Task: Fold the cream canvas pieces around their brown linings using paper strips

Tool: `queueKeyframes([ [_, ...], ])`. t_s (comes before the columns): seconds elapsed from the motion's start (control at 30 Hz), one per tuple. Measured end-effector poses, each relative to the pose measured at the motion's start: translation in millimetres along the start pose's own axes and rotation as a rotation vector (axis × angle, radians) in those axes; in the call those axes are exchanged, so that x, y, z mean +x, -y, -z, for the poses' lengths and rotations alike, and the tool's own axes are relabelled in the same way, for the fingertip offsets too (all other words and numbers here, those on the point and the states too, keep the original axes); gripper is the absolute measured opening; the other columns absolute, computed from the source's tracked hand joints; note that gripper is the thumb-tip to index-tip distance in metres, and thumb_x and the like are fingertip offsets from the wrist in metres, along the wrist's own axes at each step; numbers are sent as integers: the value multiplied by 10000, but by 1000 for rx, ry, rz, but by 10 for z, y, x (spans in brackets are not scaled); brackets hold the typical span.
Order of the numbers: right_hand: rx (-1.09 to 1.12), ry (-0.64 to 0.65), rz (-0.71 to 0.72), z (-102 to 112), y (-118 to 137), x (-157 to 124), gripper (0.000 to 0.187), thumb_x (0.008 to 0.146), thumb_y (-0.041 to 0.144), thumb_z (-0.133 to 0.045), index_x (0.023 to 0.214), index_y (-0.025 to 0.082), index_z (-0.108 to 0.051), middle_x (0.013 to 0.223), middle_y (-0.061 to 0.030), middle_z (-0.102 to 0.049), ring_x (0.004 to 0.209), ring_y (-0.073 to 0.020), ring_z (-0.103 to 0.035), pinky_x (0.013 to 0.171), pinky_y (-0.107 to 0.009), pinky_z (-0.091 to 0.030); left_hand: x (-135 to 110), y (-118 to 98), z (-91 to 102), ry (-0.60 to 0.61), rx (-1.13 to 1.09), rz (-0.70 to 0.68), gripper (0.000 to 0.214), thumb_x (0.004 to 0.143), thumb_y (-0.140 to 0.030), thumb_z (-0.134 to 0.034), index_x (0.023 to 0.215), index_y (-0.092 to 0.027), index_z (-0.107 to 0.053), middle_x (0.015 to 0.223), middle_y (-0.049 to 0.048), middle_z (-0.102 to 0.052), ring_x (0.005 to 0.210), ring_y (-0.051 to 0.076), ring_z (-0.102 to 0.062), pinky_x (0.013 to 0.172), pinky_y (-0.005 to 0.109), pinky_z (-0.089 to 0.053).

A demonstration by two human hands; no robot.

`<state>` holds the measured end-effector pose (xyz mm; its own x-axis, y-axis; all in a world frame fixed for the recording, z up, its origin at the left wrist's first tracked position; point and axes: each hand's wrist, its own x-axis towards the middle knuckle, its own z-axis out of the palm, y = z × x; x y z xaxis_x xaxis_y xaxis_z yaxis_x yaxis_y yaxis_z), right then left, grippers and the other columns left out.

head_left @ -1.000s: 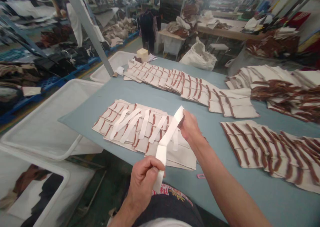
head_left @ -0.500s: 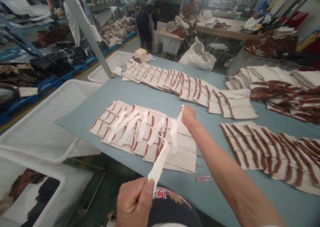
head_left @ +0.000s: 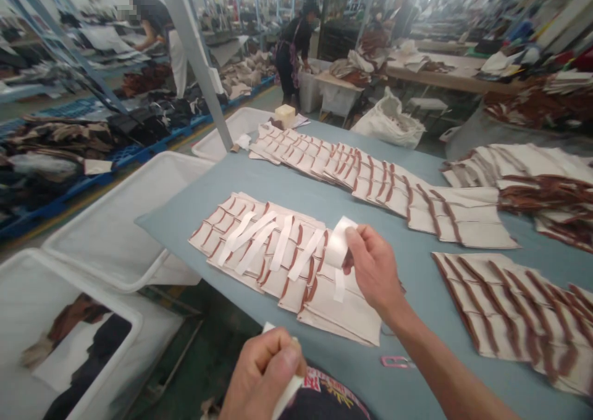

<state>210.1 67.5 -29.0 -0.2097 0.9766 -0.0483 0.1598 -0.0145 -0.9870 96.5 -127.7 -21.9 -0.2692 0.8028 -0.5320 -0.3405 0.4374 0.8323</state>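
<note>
My right hand (head_left: pixel 374 265) pinches a white fabric strip (head_left: pixel 340 242), bent into a wide curl, above the right end of a row of overlapping cream panels (head_left: pixel 343 312) with brown edging. Closer to my body, my left hand (head_left: pixel 264 367) is closed round another length of white strip (head_left: pixel 288 396), which sticks out above and below the fist. Whether the two lengths join is not visible. Several cut white strips (head_left: pixel 281 242) lie slantwise across the panels. Pink-handled thread snips (head_left: pixel 395 362) rest on the table beneath my right forearm.
A long row of similar panels (head_left: pixel 389 188) crosses the blue-grey table (head_left: pixel 185 213). More panels (head_left: pixel 504 309) and brown-edged stacks (head_left: pixel 546 204) lie right. White bins (head_left: pixel 115 222) stand left of the table edge. Two people (head_left: pixel 293 49) work further back.
My right hand has come lower and nearer, and its strip now curls broadly. The strip that stretched up from my left hand no longer shows stretched. The view has shifted left.
</note>
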Motion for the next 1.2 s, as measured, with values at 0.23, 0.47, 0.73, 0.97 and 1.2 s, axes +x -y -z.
queueKeyframes([
  [0.23, -126, 133, 410, -220, 5, -719, 195, 944, 236, -594, 755, 209, -632, 612, 47, -617, 532, -102, -571, 521, -201, -452, 144, -139, -114, 16, 77, -246, 461, 931, -599, -588, 765, -169, -592, 589, -54, -414, 542, 105, -330, 523, 232, -281],
  [0.47, -96, 278, 581, -231, -50, -981, 148, 950, 114, -591, 885, 200, -692, 890, -28, -744, 836, -146, -693, 768, -243, -538, 95, 8, -1, -76, 137, -318, 448, 985, -547, -535, 731, -178, -521, 626, -50, -415, 571, 106, -345, 524, 230, -297],
  [0.73, -96, 383, 508, -195, -50, -988, 235, 984, 162, -559, 829, 218, -726, 867, -37, -772, 822, -187, -695, 774, -311, -530, 15, 68, 62, -116, 343, -396, 424, 1033, -462, -454, 749, -167, -566, 643, -38, -453, 599, 121, -397, 568, 250, -320],
  [0.97, -65, 514, 369, -117, -47, -938, 243, 971, 176, -567, 850, 214, -774, 900, -40, -792, 847, -184, -700, 793, -297, -525, 9, 68, 77, -88, 348, -411, 406, 1043, -423, -423, 749, -179, -559, 640, -34, -496, 586, 126, -433, 557, 246, -334],
  [1.2, -82, 514, 319, -79, -90, -913, 262, 988, 210, -543, 880, 208, -782, 928, -53, -795, 876, -194, -703, 819, -312, -528, 63, 85, 29, -109, 349, -430, 399, 1037, -406, -430, 742, -186, -586, 630, -24, -522, 579, 143, -459, 551, 257, -353],
])
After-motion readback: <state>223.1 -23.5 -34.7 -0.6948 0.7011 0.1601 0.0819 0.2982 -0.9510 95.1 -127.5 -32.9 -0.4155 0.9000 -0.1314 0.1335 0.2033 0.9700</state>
